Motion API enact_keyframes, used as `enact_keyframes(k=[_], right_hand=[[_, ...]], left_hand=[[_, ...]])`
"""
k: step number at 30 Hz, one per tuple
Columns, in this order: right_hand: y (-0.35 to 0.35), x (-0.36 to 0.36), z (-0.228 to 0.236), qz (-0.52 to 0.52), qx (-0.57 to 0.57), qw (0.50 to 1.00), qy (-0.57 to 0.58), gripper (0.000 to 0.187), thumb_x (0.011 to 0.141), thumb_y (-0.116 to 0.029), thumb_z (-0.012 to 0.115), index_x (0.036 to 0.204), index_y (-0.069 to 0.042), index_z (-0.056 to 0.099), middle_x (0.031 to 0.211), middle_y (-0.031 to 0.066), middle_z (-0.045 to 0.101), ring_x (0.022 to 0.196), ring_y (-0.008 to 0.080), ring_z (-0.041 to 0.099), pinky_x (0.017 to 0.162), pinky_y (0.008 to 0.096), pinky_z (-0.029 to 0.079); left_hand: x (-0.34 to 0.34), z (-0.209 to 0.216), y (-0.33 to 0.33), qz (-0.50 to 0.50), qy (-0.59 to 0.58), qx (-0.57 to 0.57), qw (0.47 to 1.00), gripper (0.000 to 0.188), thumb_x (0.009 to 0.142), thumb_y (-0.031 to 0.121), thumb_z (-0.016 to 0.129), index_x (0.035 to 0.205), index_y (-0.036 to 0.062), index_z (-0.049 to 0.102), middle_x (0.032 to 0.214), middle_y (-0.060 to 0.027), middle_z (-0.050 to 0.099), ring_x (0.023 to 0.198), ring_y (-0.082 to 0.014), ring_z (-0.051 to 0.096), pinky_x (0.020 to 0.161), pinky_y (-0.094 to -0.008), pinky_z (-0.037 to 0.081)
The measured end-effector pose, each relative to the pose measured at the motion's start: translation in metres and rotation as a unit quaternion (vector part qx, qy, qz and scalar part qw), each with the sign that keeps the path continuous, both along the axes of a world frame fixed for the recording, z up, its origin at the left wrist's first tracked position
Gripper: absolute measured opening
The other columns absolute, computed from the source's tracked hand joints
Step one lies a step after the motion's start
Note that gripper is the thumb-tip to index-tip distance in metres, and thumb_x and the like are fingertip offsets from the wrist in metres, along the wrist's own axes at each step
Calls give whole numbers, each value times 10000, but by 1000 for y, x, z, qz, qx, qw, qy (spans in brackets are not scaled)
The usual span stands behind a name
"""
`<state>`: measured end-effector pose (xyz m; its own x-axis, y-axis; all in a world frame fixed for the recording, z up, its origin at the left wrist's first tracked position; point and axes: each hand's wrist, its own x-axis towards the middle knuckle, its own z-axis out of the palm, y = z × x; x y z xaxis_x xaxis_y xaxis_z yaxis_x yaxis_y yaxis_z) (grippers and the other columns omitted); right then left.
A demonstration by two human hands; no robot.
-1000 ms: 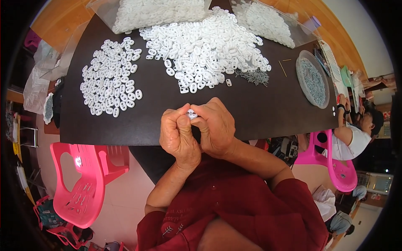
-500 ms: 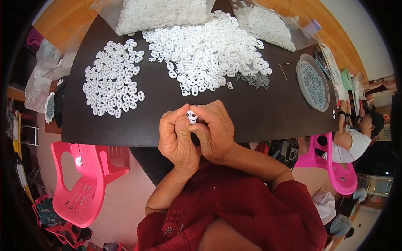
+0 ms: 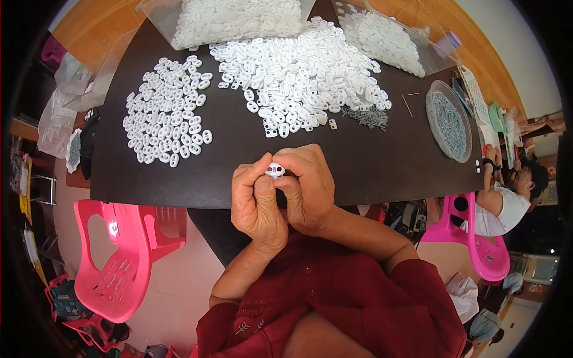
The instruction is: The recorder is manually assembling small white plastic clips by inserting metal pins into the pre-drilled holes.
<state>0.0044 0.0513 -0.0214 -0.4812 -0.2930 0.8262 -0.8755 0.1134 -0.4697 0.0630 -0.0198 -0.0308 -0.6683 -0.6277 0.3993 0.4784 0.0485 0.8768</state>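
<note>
Both hands meet just above the table's near edge around a small white two-hole plastic cord lock. My left hand pinches it from the left, between thumb and fingers. From the right, my right hand grips the same piece with its thumb and bent forefinger. Its two dark holes face up; the fingers cover its sides. Beyond the hands spreads a big heap of loose white two-hole parts. To the left lies a flatter group of rounded white oval pieces. Small grey springs lie at the heap's right edge.
A clear bin of white parts stands at the back, another clear bin to its right. A round clear tub holds grey springs. Thin brass-coloured pins lie nearby. Pink chairs flank the table; a person sits at right.
The cord lock is turned slightly between my fingers, its two holes now showing more plainly. Both hands keep their pinch, and the whole view has shifted a little.
</note>
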Motion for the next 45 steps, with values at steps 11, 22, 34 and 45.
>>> enact_keyframes(k=[11,22,34,45], right_hand=[[-3,-4,-6,2,14,999,42,180,869,-70,563,1002,44,522,824,140,562,643,243,508,561,335,418],[-2,-6,-14,-9,25,998,54,157,872,-62,565,979,42,518,769,117,546,590,222,478,508,328,381],[-3,-6,-11,-14,39,997,58,227,841,-92,614,1007,33,523,807,133,567,638,245,509,548,331,408],[6,0,5,53,41,997,-50,275,811,-162,665,996,14,562,863,118,603,694,231,534,608,318,434]], left_hand=[[0,2,2,54,-16,-38,998,214,949,116,500,1056,-48,587,931,-49,537,860,-106,483,795,-238,400],[-10,-10,-1,91,17,-80,993,188,930,118,533,954,-58,597,791,-79,570,684,-140,504,603,-248,427],[-7,-4,3,65,-19,39,997,171,939,98,520,995,-45,597,824,-35,556,723,-90,495,643,-207,416],[8,1,-6,-55,-8,175,983,209,937,130,534,1038,-46,587,909,-39,569,807,-74,501,744,-210,418]])
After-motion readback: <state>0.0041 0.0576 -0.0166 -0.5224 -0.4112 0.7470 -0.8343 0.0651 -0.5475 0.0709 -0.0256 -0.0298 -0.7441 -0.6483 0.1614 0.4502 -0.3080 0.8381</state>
